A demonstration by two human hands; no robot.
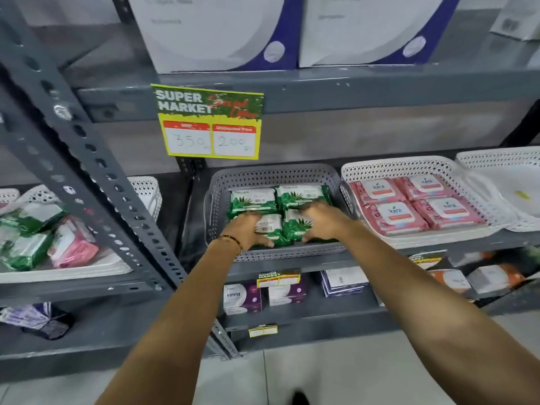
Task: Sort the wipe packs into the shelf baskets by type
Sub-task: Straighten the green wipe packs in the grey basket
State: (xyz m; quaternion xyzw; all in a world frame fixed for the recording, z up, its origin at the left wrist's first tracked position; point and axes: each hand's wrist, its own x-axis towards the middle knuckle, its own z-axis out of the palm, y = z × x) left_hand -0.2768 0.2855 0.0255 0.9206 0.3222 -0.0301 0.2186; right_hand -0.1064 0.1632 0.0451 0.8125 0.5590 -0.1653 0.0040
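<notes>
A grey perforated basket [271, 178] on the middle shelf holds several green wipe packs [304, 195]. My left hand [245, 230] rests on the front left green pack [270, 228], fingers spread over it. Over the front right green pack [295, 226] lies my right hand [321, 219], thumb at its near edge. Both hands press or clasp these packs; a firm grip is unclear. To the right, a white basket [394, 168] holds several pink wipe packs [394, 216] in neat rows. On the left shelf bay, a white tray [67, 268] carries mixed green packs [23, 249] and a pink pack [73, 244].
A slanted grey shelf upright [96, 182] divides the left bay from the middle one. A yellow price sign [209, 124] hangs above the grey basket. Another white basket [508, 171] sits far right. Boxed goods [242, 296] fill the lower shelf.
</notes>
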